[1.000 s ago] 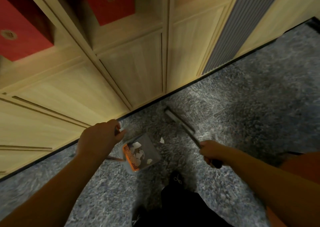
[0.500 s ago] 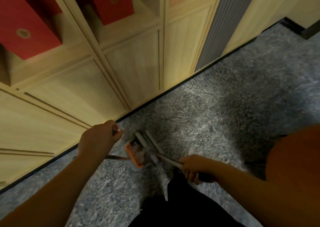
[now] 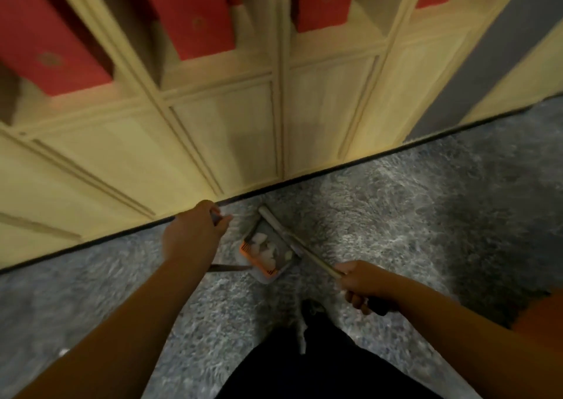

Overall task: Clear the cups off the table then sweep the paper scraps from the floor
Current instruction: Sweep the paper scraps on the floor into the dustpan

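Note:
A grey dustpan (image 3: 275,269) with an orange comb edge sits on the grey carpet near the cabinet base. Several white paper scraps (image 3: 265,247) lie inside it. My left hand (image 3: 192,236) grips the top of the dustpan's upright handle, to the left of the pan. My right hand (image 3: 364,286) grips the broom handle. The broom (image 3: 278,226) slants up to the left, its head lying along the pan's right, open side. No cups are in view.
A light wooden cabinet (image 3: 225,136) with panelled doors fills the upper half, with red boxes (image 3: 192,11) in its open shelves. A grey slatted panel (image 3: 475,63) stands at the right. My dark trouser leg and shoe (image 3: 310,316) are just below the pan.
The broom swept a loose scrap into the pan, then its head moved back to the pan's open edge. The view shifted, so the cabinet fills more of the frame.

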Demonstrator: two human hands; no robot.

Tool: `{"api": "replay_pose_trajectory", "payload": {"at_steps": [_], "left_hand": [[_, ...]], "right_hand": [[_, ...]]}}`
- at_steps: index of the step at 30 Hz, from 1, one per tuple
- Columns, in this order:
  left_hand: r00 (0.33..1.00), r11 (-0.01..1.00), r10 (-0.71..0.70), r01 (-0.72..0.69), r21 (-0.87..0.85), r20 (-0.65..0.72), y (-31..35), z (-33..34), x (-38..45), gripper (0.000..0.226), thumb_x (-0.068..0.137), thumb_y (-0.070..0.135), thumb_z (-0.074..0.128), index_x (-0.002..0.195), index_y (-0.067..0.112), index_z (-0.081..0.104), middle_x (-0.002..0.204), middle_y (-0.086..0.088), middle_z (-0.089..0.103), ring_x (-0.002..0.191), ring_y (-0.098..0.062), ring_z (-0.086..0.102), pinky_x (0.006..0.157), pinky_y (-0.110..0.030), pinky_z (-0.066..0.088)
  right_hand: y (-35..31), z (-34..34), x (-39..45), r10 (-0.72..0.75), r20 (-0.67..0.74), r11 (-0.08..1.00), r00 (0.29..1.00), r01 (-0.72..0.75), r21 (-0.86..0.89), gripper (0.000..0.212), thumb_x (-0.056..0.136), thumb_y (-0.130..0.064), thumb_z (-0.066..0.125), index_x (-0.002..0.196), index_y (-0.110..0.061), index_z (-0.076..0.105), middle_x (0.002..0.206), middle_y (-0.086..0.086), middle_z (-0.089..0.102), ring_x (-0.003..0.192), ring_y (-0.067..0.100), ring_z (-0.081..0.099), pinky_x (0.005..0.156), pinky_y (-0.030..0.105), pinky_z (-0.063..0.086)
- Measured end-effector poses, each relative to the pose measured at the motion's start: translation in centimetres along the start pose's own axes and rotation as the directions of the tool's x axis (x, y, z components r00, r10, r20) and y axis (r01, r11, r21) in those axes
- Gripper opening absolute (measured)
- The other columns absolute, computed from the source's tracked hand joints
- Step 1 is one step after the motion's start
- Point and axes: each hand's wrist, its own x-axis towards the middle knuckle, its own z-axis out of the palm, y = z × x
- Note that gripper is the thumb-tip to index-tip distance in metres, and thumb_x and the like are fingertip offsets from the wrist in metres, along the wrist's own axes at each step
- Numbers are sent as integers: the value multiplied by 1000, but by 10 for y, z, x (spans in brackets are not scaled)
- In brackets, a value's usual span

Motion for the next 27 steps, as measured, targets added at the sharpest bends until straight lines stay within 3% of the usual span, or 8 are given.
{"api": "replay_pose_trajectory", "payload": {"at_steps": [5, 7, 10, 14, 17, 22, 27], "left_hand": [[968, 967, -247, 243, -76, -49, -49, -22, -34, 30, 86, 54, 64, 91, 25, 59, 70, 1, 60, 68, -22, 61, 60, -31, 51], [937, 939, -337, 327, -107, -95, -70, -26, -60, 30, 85, 52, 66, 92, 24, 63, 74, 0, 65, 69, -22, 63, 57, -29, 48], [856, 867, -494, 472, -161, -152, -101, -33, -102, 28, 85, 52, 66, 89, 25, 62, 75, 1, 65, 68, -22, 62, 54, -27, 42], [703, 732, -681, 646, -219, -203, -142, -45, -160, 27, 85, 50, 66, 85, 24, 61, 72, 1, 61, 68, -25, 61, 52, -27, 33], [561, 609, -793, 744, -274, -239, -172, -50, -208, 28, 85, 51, 66, 89, 24, 64, 78, -4, 68, 74, -31, 65, 56, -29, 36], [321, 406, -907, 836, -368, -271, -228, -53, -289, 29, 85, 54, 65, 92, 26, 65, 79, 0, 70, 75, -29, 65, 57, -29, 38], [181, 268, -954, 873, -407, -239, -288, -55, -346, 28, 85, 56, 64, 85, 27, 62, 74, 3, 67, 67, -24, 59, 53, -28, 34]], "right_hand": [[-57, 19, 25, -15, 111, 972, 994, 41, -232, 29, 99, -11, 45, 128, -14, 47, 63, 3, 51, 41, 8, 46, 40, 19, 36], [-78, 32, 35, -13, 140, 937, 990, 61, -345, 40, 100, -12, 45, 140, -14, 41, 66, 3, 52, 41, 7, 47, 39, 18, 37], [-107, 59, 49, -27, 195, 863, 980, 122, -490, 38, 99, -10, 44, 137, -11, 46, 65, 5, 50, 40, 9, 48, 38, 19, 38], [-144, 110, 60, -13, 325, 757, 945, 222, -615, 35, 96, -9, 44, 130, -8, 51, 65, 6, 53, 43, 11, 50, 40, 20, 39], [-161, 159, 66, -2, 354, 760, 935, 232, -607, 33, 97, -6, 45, 129, -4, 52, 61, 9, 51, 39, 11, 45, 38, 18, 34], [-184, 258, 74, 37, 360, 752, 932, 212, -624, 45, 100, -7, 44, 143, -18, 40, 62, 8, 43, 40, 11, 37, 35, 14, 27], [-206, 352, 82, 48, 370, 707, 928, 229, -669, 52, 100, -8, 46, 148, -22, 31, 65, 7, 48, 44, 10, 41, 36, 17, 30]]}}
